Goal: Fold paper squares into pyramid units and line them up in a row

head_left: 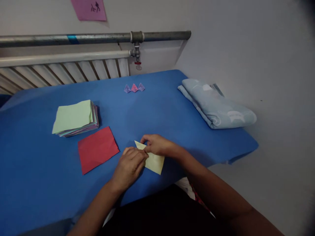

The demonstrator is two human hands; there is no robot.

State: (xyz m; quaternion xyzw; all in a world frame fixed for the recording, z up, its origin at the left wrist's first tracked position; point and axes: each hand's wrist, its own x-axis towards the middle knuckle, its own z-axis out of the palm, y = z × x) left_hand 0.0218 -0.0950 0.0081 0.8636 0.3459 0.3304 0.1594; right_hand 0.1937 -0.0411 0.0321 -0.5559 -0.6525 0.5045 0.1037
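Observation:
A pale yellow sheet of paper (154, 163), partly folded, lies on the blue cover near the front edge. My left hand (130, 165) rests on its left side with the fingers bent and pressed together on the paper. From the right, my right hand (157, 144) reaches over the upper edge, its thumb and forefinger closed on the paper near the left fingertips. Both hands nearly touch and hide part of the sheet. Just left of them a red square sheet (97, 150) lies flat.
A stack of coloured paper, pale green on top (73, 116), sits at the left. Three small folded paper pieces (134, 88) stand in a row farther back. At the right lies a folded light-blue blanket (216, 105). Pipes and a radiator (86, 70) run along the wall.

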